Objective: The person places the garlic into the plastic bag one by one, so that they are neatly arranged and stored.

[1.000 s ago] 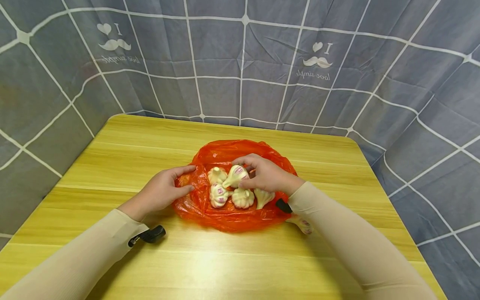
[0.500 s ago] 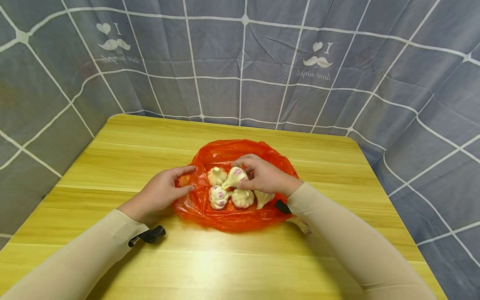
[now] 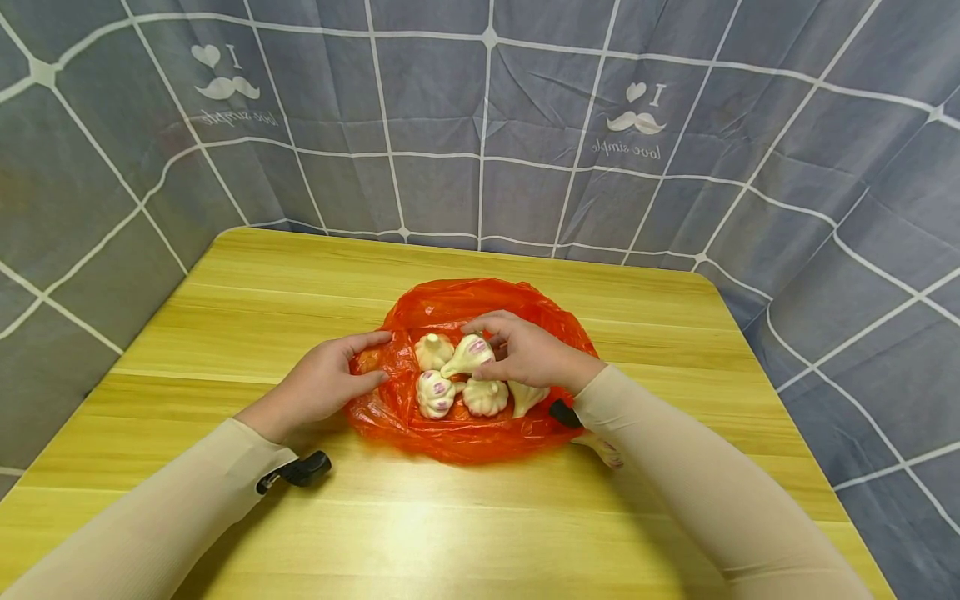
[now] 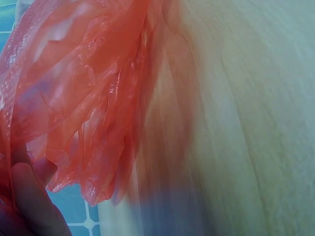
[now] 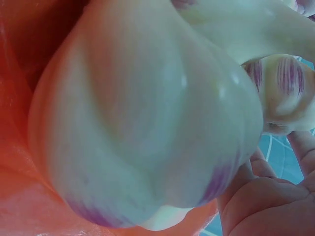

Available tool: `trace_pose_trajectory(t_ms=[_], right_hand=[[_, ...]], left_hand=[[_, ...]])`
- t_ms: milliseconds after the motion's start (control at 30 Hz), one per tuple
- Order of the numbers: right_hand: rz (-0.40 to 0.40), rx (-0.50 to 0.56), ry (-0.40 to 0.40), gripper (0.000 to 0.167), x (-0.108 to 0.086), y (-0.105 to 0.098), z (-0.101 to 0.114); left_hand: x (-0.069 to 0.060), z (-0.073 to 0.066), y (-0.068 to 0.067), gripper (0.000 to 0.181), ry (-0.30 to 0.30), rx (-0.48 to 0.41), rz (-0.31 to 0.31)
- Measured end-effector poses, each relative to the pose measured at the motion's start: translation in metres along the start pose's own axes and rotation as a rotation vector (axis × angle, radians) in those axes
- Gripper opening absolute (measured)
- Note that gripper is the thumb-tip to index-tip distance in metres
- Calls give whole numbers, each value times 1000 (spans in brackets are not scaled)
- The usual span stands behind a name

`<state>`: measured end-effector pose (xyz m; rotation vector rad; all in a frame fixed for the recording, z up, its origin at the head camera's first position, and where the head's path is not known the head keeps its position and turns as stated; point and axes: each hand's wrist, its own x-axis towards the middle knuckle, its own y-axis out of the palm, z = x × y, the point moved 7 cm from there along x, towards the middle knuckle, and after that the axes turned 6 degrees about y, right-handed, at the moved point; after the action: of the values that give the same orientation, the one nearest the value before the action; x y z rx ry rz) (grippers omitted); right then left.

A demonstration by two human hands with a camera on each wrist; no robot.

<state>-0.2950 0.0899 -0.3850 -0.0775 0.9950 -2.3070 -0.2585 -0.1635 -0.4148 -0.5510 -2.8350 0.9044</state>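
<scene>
An orange-red plastic bag (image 3: pixel 480 440) lies opened out at the middle of the table, with several garlic bulbs in it. My right hand (image 3: pixel 531 350) reaches in from the right and holds a purple-streaked garlic bulb (image 3: pixel 467 355) between thumb and fingers, its stem pointing left. Around it lie a pale bulb (image 3: pixel 433 352), a streaked bulb (image 3: pixel 436 394), a ribbed bulb (image 3: pixel 485 397) and a bulb (image 3: pixel 528 397) partly under the hand. My left hand (image 3: pixel 322 383) holds the bag's left rim with thumb and index finger; its other fingers are mostly hidden. Fingers (image 4: pixel 37 201) meet red film in the left wrist view.
Another garlic bulb (image 3: pixel 603 450) lies on the table outside the bag, partly behind the right sleeve. The wood-grain table (image 3: pixel 405 533) has a grey checked curtain (image 3: pixel 442 100) behind it and at both sides. A black wrist mount (image 3: pixel 300 471) hangs under the left wrist.
My right hand has shifted very slightly left with the garlic bulb. The left hand stays at the bag's rim, and the bag looks unchanged.
</scene>
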Motion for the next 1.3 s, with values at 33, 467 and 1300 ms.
trace_pose_trajectory(t_ms=[33, 467, 1300], right_hand=[[1, 1, -1, 63, 0, 0, 0], [0, 13, 13, 63, -6, -5, 2], [-67, -4, -1, 63, -46, -38, -6]], left_hand=[[0, 0, 0, 65, 0, -1, -1], [1, -1, 1, 64, 4, -8, -1], [0, -3, 0, 64, 13, 7, -10]])
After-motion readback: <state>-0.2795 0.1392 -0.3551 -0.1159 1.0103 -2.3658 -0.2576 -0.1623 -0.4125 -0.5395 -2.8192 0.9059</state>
